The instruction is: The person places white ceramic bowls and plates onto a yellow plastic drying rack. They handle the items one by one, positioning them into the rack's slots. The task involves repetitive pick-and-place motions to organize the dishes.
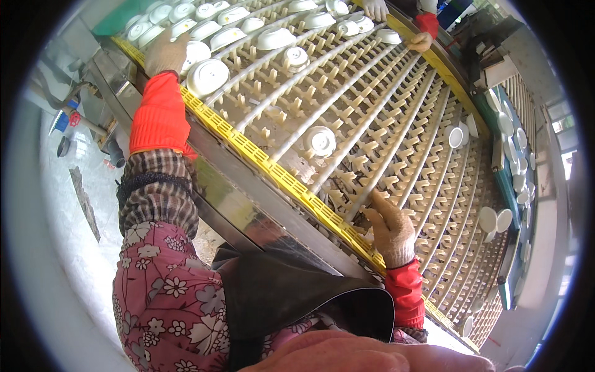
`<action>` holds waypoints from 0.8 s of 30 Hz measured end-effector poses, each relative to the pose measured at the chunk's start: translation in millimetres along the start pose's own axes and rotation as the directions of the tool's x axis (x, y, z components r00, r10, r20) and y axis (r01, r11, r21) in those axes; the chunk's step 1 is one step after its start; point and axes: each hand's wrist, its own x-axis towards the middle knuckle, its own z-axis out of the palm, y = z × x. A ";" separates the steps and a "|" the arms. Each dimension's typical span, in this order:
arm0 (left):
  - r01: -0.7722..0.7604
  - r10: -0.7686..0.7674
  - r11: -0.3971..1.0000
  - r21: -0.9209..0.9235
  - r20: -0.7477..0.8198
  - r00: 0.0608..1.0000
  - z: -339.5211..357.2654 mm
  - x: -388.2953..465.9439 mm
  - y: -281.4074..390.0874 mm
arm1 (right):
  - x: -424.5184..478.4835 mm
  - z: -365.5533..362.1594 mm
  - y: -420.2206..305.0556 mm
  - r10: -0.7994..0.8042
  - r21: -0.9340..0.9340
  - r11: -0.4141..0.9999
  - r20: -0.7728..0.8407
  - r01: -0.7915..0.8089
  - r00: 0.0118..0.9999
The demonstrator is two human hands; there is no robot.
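Note:
My left hand (165,55), in a beige knit glove and red cuff, reaches over the yellow edge strip (223,128) of a pegged conveyor belt (260,122). It is among white ceramic bowls at the belt's upper left; its fingertips are partly hidden, so any grip is unclear. Right beside it rests an upside-down white bowl (208,77). My right hand (394,229), gloved alike, hovers over or touches the pegs near the yellow strip, fingers apart and nothing in them. Between my hands a white bowl (320,142) lies upside down on the belt.
Across the belt, another person's hand (420,42) with a red sleeve is near a white bowl (389,36). A white-gloved hand (375,9) rests at the far edge. Several bowls (496,219) lie farther right. A steel machine side (232,204) runs before me.

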 end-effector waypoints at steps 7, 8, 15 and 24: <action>-0.293 0.239 0.919 0.265 0.217 0.947 30.0 -21.7 83.5 | 12.5 -4.9 -5.5 -0.041 -0.164 0.984 0.178 0.070 0.983; -0.345 0.285 0.870 0.352 0.212 0.935 44.2 -16.0 81.8 | 14.9 -4.3 -7.5 -0.033 -0.143 0.988 0.179 0.059 0.983; -0.463 0.293 0.799 0.385 0.422 0.858 81.4 36.0 89.3 | 19.0 -1.7 6.3 0.079 -0.190 0.981 0.159 -0.048 0.984; -0.602 0.349 0.780 0.173 0.678 0.647 51.4 40.2 79.6 | 29.6 -3.7 -8.3 0.074 -0.170 0.984 0.121 -0.052 0.990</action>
